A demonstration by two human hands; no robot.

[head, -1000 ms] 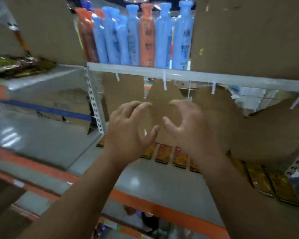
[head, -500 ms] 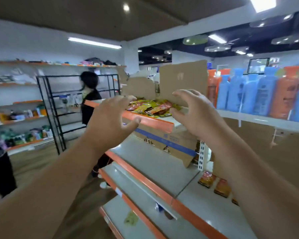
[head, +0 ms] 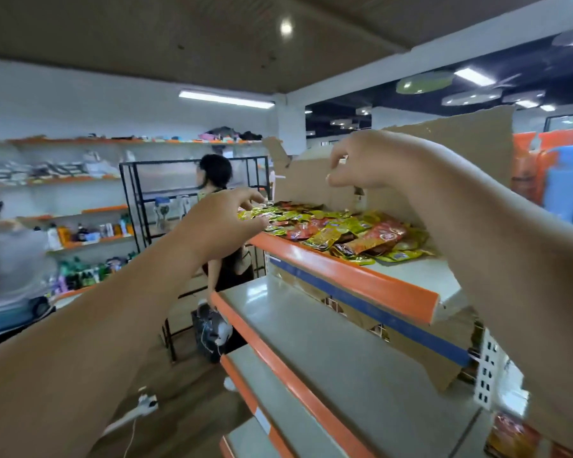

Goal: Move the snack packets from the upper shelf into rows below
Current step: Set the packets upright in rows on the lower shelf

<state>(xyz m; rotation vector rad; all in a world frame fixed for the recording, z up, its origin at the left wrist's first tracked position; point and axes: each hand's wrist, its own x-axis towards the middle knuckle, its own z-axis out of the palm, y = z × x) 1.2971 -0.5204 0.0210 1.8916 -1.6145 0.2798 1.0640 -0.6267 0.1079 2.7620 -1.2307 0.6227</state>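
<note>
The snack packets (head: pixel 338 233) are lying flat in a loose, overlapping heap on the upper shelf (head: pixel 354 279). They are pointing every way, sharing no long axis, while the heap itself is running along the shelf's orange front edge. A torn cardboard sheet (head: pixel 450 150) is standing just behind them, with orange and blue bottles (head: pixel 559 183) beyond. The left hand (head: pixel 225 223) is reaching at the heap's left end, its grip half spread; whether the fingertips are touching packets, I cannot tell. The right hand (head: pixel 368 163) is hovering above the heap, its grip claw-like with thumb and fingers apart, holding nothing.
</note>
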